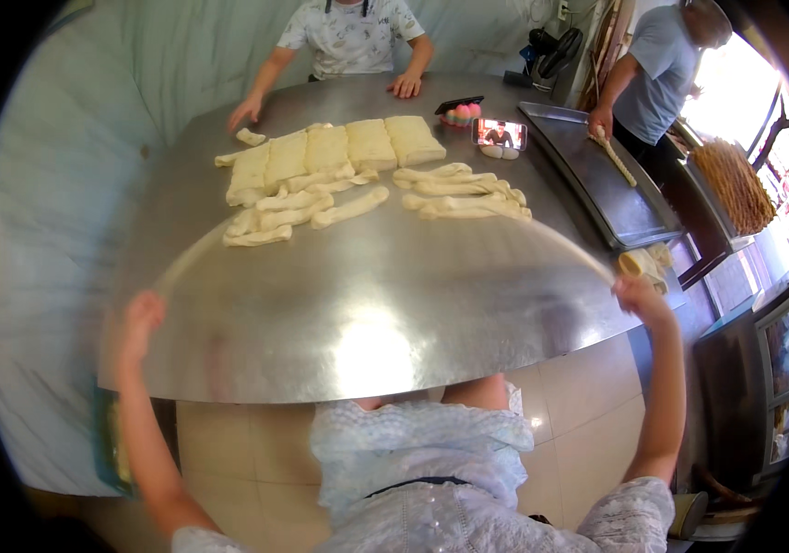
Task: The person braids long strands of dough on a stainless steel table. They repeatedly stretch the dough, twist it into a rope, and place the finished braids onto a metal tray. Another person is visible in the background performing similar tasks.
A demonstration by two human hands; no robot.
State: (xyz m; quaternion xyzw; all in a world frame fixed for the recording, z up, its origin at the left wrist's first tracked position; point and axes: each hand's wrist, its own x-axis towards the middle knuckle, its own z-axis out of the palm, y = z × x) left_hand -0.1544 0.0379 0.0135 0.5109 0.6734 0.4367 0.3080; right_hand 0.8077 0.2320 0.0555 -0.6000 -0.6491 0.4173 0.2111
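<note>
My left hand [143,311] and my right hand [639,297] are raised wide apart over the steel table [256,323]. Each is closed on one end of a long, thin dough strand [571,247]. The strand is blurred by motion and arcs away from me; its middle is hard to make out near the cut dough. Beyond it lie thick pale dough slabs [371,145] in a row. Loose dough strips are heaped in a left pile [275,217] and a right pile [468,191].
A lit phone [500,135] stands beside pink rounded things [461,114]. At the far side a person [348,41] rests both hands on the table. Another person [657,74] holds a twisted dough stick [618,161] over a dark tray [588,175]. Brown twists [734,187] are piled at right.
</note>
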